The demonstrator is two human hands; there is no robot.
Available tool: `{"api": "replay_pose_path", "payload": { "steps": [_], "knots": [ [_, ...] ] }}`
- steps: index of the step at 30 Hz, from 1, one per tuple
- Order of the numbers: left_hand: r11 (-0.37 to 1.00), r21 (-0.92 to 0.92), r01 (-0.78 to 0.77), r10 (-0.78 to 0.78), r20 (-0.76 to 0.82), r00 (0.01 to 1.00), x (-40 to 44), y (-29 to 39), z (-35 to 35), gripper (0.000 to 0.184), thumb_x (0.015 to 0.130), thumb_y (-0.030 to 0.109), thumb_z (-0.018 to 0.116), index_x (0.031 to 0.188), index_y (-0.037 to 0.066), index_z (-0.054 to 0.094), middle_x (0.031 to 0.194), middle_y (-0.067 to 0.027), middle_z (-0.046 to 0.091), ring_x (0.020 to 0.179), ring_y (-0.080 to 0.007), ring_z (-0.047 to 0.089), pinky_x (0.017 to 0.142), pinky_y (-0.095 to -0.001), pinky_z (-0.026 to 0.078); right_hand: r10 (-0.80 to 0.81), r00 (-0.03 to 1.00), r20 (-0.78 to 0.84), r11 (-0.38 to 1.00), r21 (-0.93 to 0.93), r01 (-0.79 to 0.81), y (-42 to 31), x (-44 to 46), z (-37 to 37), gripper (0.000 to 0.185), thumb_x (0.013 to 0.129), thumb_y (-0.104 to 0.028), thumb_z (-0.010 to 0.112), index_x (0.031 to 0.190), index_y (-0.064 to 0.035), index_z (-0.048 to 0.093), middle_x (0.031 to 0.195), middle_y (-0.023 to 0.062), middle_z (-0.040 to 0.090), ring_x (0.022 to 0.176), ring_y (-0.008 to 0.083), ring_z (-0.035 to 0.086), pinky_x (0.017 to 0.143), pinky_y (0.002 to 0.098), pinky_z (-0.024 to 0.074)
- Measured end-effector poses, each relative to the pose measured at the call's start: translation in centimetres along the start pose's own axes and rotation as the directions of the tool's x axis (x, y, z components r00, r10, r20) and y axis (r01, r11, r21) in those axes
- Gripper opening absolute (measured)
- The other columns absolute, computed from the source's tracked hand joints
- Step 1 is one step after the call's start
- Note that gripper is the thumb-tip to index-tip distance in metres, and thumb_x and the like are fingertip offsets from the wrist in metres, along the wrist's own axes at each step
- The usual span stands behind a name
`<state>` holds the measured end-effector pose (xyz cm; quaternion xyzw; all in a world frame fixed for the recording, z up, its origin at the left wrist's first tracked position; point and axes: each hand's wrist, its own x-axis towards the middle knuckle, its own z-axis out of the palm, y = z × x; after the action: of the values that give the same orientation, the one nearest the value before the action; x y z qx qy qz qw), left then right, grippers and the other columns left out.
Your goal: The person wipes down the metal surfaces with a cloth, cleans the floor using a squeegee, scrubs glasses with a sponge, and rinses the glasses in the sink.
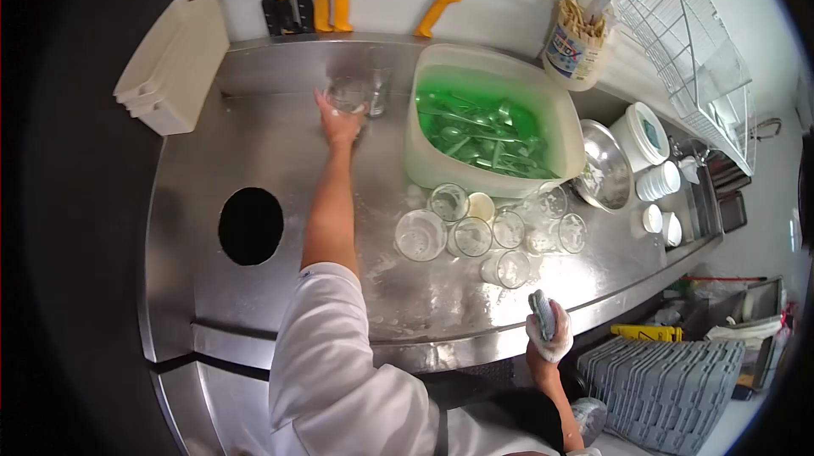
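My left hand (342,124) reaches to the back of the steel counter, its fingers around a clear glass (346,93). Right beside it stands a taller clear glass (381,93). My right hand (555,339), covered in white suds, grips a grey-green sponge (542,314) in front of the counter's edge. Several soapy glasses, among them a wide glass (420,236) and a nearer glass (512,269), stand between my hands. Behind them, a large plastic tub (415,147) holds bright green liquid with many spoons and other cutlery.
A round hole (251,225) opens in the counter at left, near cream bins (174,66). Yellow-handled knives (335,7) hang at the back wall. To the right are a steel bowl (604,166), a white bucket (640,136), stacked cups (659,181) and grey crates (661,384).
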<state>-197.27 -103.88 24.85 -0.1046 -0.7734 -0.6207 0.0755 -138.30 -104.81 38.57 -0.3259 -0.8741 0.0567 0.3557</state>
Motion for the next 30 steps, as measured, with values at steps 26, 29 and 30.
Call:
{"api": "replay_pose_path", "payload": {
  "steps": [26, 29, 30],
  "knots": [
    [0.133, -0.715, 0.687, -0.452, 0.573, 0.684, -30.3, 8.5, -23.4, 0.027, 0.092, 0.036, 0.061, 0.112, 0.026, 0.047, 0.109, -0.0151, 0.059, 0.091, -0.0339, 0.062, 0.077, -0.0496, 0.053, -0.026, 0.959, 0.282, 0.773, 0.614, -0.16, 0.2, -4.9, -2.5, 0.047, 0.078, -0.013, 0.078, 0.119, -0.0015, 0.058, 0.107, 0.0171, 0.067, 0.095, 0.0259, 0.068, 0.083, 0.0336, 0.0526],
    [0.008, -0.641, 0.767, -0.525, 0.65, 0.549, -32.3, 10.1, -22.6, 0.03, 0.091, 0.033, 0.063, 0.115, 0.024, 0.046, 0.108, -0.0096, 0.056, 0.097, -0.0296, 0.06, 0.075, -0.0506, 0.054, -0.04, 0.966, 0.255, 0.757, 0.639, -0.137, -0.6, -5.2, -2.2, 0.048, 0.078, -0.015, 0.079, 0.119, -0.0022, 0.058, 0.106, 0.0168, 0.066, 0.094, 0.0261, 0.068, 0.082, 0.0333, 0.0531],
    [0.06, -0.573, 0.817, -0.475, 0.704, 0.528, -34.1, 11.1, -21.9, 0.032, 0.091, 0.033, 0.064, 0.115, 0.022, 0.046, 0.109, -0.0096, 0.056, 0.098, -0.0296, 0.06, 0.075, -0.0503, 0.054, -0.031, 0.975, 0.221, 0.765, 0.633, -0.119, -0.9, -5.2, -1.4, 0.048, 0.078, -0.015, 0.079, 0.119, -0.0023, 0.058, 0.106, 0.0169, 0.066, 0.095, 0.0259, 0.067, 0.082, 0.0331, 0.0531]
  ]
}}
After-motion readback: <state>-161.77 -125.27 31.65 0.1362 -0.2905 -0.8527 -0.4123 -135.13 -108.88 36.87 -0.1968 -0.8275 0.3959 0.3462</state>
